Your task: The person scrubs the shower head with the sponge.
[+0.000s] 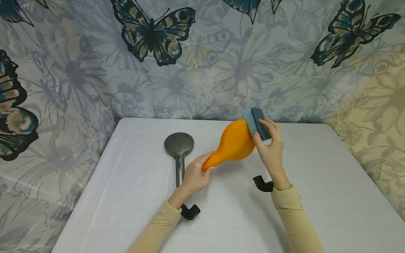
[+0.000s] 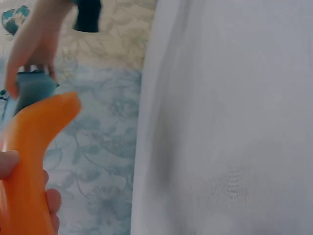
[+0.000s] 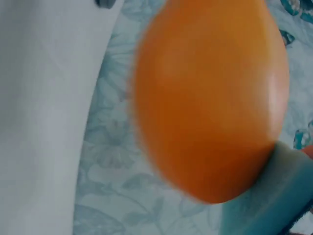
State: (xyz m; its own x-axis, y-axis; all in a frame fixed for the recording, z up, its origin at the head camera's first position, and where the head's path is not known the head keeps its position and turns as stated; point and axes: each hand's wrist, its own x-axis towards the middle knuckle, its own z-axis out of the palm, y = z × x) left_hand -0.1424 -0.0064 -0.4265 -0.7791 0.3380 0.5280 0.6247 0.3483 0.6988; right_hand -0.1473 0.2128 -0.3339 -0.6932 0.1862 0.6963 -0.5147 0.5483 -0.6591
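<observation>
One orange utensil [image 1: 235,144] extends forward-right of the left hand [image 1: 197,175], which grips its narrow end. Right hand [image 1: 272,149] pinches blue sponge [image 1: 257,123] against the broad end. Grey utensil [image 1: 179,144] lies just left of left hand.

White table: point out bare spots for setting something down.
Free: the strip between the left edge of the table and the gray ladle; the patch between the right sleeve and the right edge. Crowded: the middle, where the ladle lies and the left hand holds an orange utensil against the sponge in the right hand.
</observation>
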